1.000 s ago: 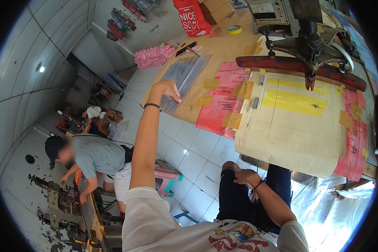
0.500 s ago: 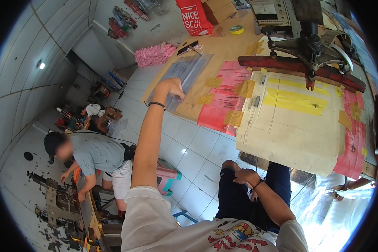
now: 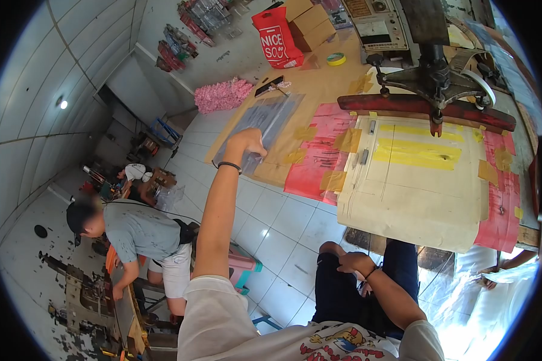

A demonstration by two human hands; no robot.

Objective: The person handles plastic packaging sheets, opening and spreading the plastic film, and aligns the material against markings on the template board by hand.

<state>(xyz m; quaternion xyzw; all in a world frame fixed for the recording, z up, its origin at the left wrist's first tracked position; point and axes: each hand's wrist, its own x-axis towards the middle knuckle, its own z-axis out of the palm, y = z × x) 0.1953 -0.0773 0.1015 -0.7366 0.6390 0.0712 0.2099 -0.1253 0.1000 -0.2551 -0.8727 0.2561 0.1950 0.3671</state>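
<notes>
Here's the left hand (image 3: 247, 142), arm at full stretch over the left end of the brown-topped table (image 3: 319, 90), and its fingers are more curled now than 1 second ago, with the hand itself a touch further right. Underneath lies the clear plastic sheeting (image 3: 277, 111), left of the red taped panel (image 3: 316, 153), and it looks to be in much the same place on the table. Are those fingers pinching the plastic or just pressing on it? Can't tell; the hand's own back hides the tips. Over to the right hand (image 3: 356, 263): no visible shift there, resting low on the person's leg, fingers loosely bent, and whether anything sits in the palm I can't say. The whole view has tipped a little, so the table sits lower in it. On the right, the red-edged press beam (image 3: 397, 104) spans the far part of the pale board (image 3: 415, 207), both hands well apart from it. My reading of that small change: the left hand is busy with grip or position at the sheeting, which is still on the table's left end, away from the beam.
</notes>
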